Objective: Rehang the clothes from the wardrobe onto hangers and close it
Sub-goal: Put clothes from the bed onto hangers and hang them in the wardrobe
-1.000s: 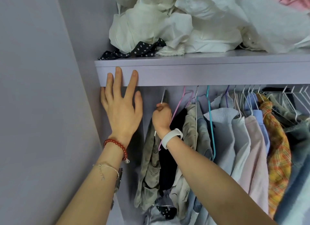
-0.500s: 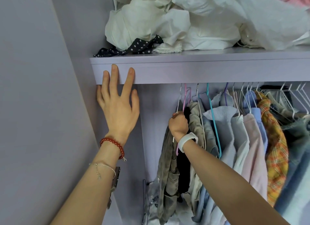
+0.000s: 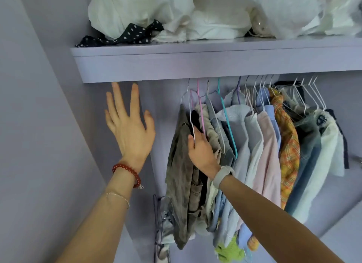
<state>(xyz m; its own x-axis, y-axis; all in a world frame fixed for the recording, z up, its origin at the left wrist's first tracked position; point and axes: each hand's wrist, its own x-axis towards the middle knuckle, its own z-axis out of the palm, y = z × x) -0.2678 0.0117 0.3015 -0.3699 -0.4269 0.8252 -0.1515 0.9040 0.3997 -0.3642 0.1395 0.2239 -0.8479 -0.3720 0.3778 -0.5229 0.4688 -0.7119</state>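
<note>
An olive-grey garment hangs on a white wire hanger at the left end of the row of hung clothes. My right hand is pushed in between this garment and the beige one beside it, thumb against the hanger's wire; its fingers are hidden in the cloth. My left hand is raised with spread fingers just under the lilac shelf, free of it. Shirts in blue, pink and orange plaid fill the rail to the right.
White bundles and a black polka-dot cloth are piled on the shelf. The lilac side wall stands close on the left. A green item and a wire rack lie low in the wardrobe.
My left hand has come off the shelf edge and dropped below it. My right hand slid the olive garment's hanger rightward against the row, then moved down from the hook into the clothes.
</note>
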